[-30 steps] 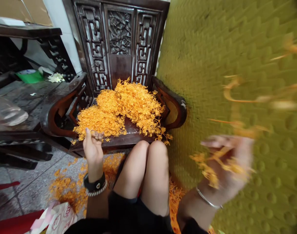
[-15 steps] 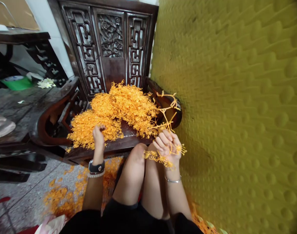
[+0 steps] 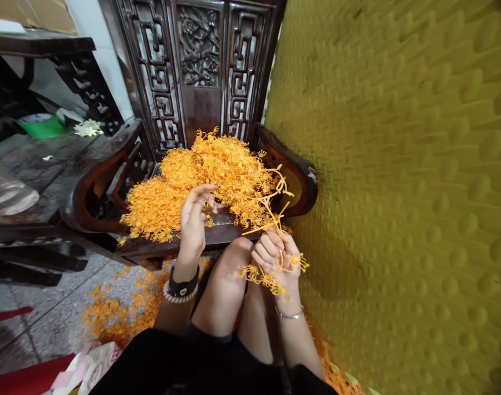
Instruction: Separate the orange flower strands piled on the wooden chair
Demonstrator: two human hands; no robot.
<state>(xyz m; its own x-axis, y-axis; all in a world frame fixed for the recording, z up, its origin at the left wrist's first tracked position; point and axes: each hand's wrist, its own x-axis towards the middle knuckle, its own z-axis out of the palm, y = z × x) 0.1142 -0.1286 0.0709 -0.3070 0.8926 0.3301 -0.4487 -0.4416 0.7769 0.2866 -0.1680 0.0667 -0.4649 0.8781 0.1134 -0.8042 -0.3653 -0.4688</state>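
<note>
My right hand (image 3: 277, 255) is closed around an orange branching sprig (image 3: 278, 189), over my knees. Bare forked stems stick up above the fist, and small claw-like tips hang below it. My left hand (image 3: 195, 216) is raised just in front of a large pile of orange sprigs (image 3: 229, 170), its fingers bent and apart. I see nothing held in it, though orange bits show behind the fingers. The pile lies in mounds on the seat of a dark carved wooden chair (image 3: 217, 233).
A yellow-green bumpy padded sheet (image 3: 390, 181) rises on the right. To the left stands a dark wooden bench (image 3: 49, 170) bearing a green tape roll (image 3: 43, 126) and a pale flower-like cluster (image 3: 88, 128). Orange scraps (image 3: 123, 307) litter the tiled floor.
My left hand has moved right, from the left part of the pile toward my right hand. The right hand keeps its hold on the sprig, and the view has shifted slightly.
</note>
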